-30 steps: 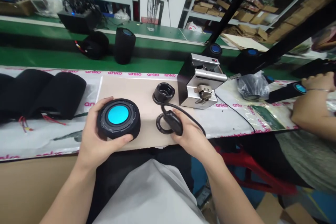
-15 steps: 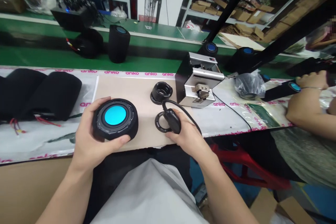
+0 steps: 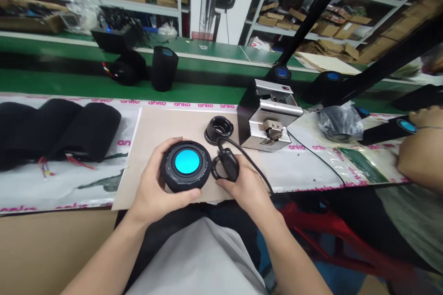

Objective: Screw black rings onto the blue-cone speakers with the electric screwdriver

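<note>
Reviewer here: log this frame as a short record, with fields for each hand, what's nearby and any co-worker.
Left hand: the left hand grips a round black speaker with a cyan centre
Right hand: the right hand holds a black cabled part
Nearby: a black ring on a cardboard sheet, beside a silver bench machine
Co-worker: a co-worker's hand at a black cylinder

Speaker disc: glossy cyan plastic | speaker rim: matt black rubber | machine casing: smooth metal | sleeves: rough black cloth
</note>
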Demonstrator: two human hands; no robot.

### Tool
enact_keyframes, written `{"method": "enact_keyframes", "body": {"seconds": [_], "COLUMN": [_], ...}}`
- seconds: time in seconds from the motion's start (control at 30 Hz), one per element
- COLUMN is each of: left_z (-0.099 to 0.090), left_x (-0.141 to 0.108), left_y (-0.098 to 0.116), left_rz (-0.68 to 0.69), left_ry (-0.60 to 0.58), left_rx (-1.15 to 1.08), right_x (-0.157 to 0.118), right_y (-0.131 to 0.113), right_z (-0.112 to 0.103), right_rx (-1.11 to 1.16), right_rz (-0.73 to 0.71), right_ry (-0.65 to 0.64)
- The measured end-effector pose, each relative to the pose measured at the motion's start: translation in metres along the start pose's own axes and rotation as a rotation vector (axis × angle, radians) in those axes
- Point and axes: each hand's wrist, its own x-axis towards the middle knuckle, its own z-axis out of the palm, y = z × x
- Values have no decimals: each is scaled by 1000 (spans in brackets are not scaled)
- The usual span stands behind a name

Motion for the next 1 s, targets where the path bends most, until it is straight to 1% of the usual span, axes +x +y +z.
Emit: {"method": "enact_keyframes", "body": {"seconds": [0.07, 0.13, 0.17, 0.2, 0.23, 0.27, 0.33, 0.37, 0.4, 0.47, 0.53, 0.6, 0.67, 0.73, 0.9, 1.0], "left_z": [0, -2, -4, -5, -7, -9, -12, -14, -14, -15, -12, -8, -4, -1, -1, -2], "left_x": [-1, -3, -4, -4, -4, -3, 0, 2, 3, 3, 0, -3, -7, -8, -6, -6], "left_y": [-3, -6, -7, -7, -6, -4, 1, 4, 7, 10, 11, 8, 6, 5, 7, 5], "left_rz": [-29, -57, -65, -70, -70, -67, -57, -54, -53, -70, -110, -149, -174, -193, -235, -246], "left_ry": [-18, -48, -64, -79, -92, -98, -115, -129, -143, -167, -173, -151, -101, -64, -91, -90], "left_rx": [-17, -15, -15, -12, -6, 6, 46, 67, 81, 79, 36, -15, -41, -55, -137, -147], "right_x": [0, -2, -4, -6, -8, -10, -12, -12, -12, -10, -8, -6, -4, -3, 2, 0], "right_y": [2, -2, -8, -17, -28, -41, -67, -79, -89, -104, -111, -112, -109, -102, -81, -74], "right_z": [-15, -36, -48, -58, -68, -75, -84, -86, -87, -86, -84, -82, -80, -78, -67, -60], "right_rx": [43, 134, 186, 230, 259, 278, 257, 223, 176, 76, -1, -51, -53, 7, 156, 248], "right_rz": [-2, -17, -50, -116, -207, -304, -467, -517, -550, -590, -614, -634, -647, -639, -517, -487], "right_ry": [12, 41, 53, 60, 35, -19, -162, -226, -274, -327, -360, -384, -397, -399, -335, -300]}}
